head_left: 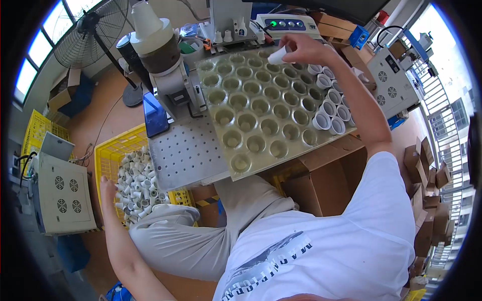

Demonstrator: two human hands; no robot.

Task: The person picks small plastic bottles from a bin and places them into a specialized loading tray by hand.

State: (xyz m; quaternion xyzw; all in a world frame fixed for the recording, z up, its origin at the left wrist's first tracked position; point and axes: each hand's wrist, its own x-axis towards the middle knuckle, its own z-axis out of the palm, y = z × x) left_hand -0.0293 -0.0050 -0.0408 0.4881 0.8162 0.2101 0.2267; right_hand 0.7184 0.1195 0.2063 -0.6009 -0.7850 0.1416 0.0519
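Observation:
My right hand [301, 48] is closed around a small white plastic cup [276, 56], which is tilted over the far part of a translucent tray [236, 173] with rows of round wells. More white cups [329, 108] stand on the tray's right side, close to my right forearm. My left hand [107, 188] is at the left side of a yellow crate [111, 150]; its fingers are too small and partly hidden to make out. Inside the crate lies a heap of small whitish cup-shaped parts [140, 185].
A machine [173, 85] with a white cone on top stands left of the tray. A blue phone [155, 114] leans beside it, above a perforated metal plate [188, 150]. A control box [288, 22] sits behind. An open cardboard box [321, 193] is under the tray's front edge.

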